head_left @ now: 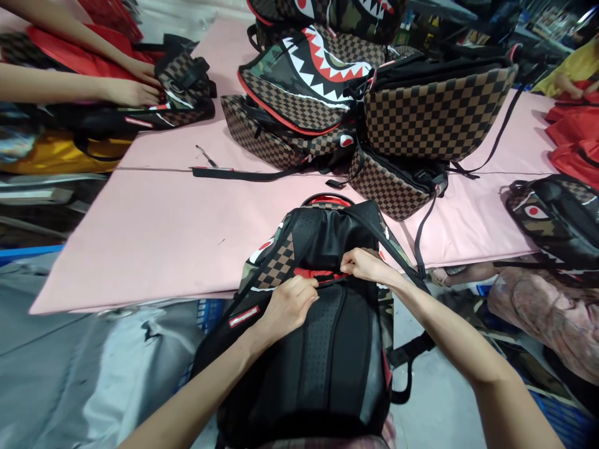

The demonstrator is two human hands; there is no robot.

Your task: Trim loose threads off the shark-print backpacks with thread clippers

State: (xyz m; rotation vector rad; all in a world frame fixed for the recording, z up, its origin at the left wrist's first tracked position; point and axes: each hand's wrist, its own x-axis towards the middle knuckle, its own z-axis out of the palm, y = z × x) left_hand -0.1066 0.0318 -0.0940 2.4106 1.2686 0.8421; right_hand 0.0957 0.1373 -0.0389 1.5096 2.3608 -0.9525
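A black backpack (322, 349) with checkered and camouflage sides lies back panel up, its top on the table edge and its lower part toward me. Across its upper back runs an opening with red lining (309, 273). My left hand (292, 302) is closed at the left end of this opening, fingers pinched on its edge. At the right end, my right hand (362, 265) is closed in a pinch on the same edge. A short stretch of the black edge shows between the two hands.
Checkered bags with a shark-mouth print (322, 75) are piled on the pink table (178, 231). A black strap (248, 175) lies before them. Another person's hands (135, 87) work on a bag at upper left. More people and bags are at right.
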